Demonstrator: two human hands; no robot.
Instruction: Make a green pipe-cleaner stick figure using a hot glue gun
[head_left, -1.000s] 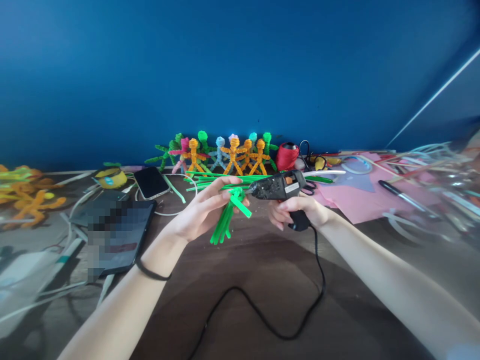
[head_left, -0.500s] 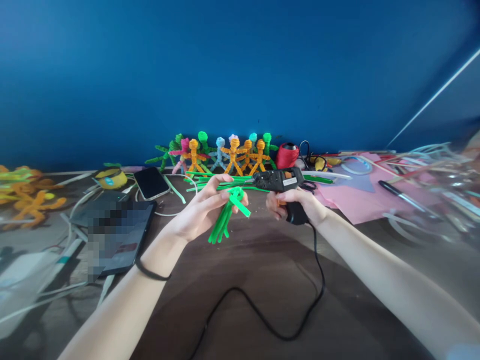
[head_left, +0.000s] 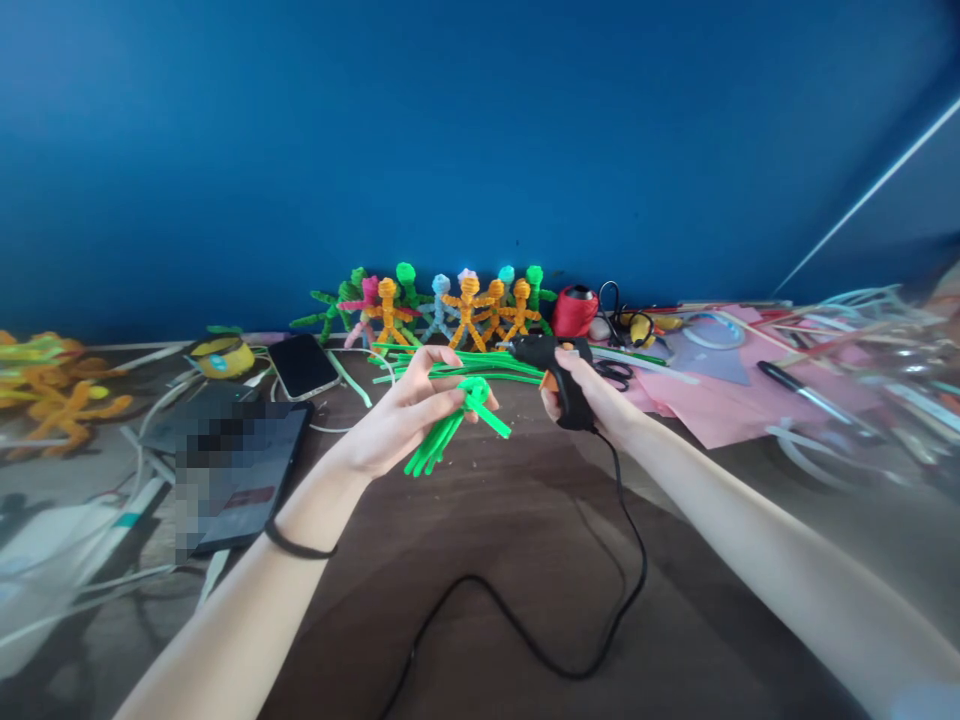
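Between the fingers of my left hand (head_left: 409,415) is a bundle of bright green pipe cleaners (head_left: 442,435), coiled at the top, with one loose end sticking out to the lower right. My right hand (head_left: 592,395) is wrapped round the grip of a black hot glue gun (head_left: 574,400) with an orange trigger. The gun's nozzle points left, above and to the right of the coil and apart from it. A black cord (head_left: 551,660) runs from the grip down across the table. Behind both hands lie loose green pipe cleaners (head_left: 517,370).
Several pipe-cleaner figures (head_left: 466,305) stand along the blue wall, beside a red spool (head_left: 574,312). A phone (head_left: 303,366), a dark tablet (head_left: 251,480) and orange figures (head_left: 71,410) are at left. Pink paper (head_left: 697,400), a marker (head_left: 806,395) and scissors (head_left: 616,374) lie at right.
My right hand has tilted the glue gun and drawn its grip slightly up and its body back. My left hand has turned the green bundle a little, its loose end shifting right.
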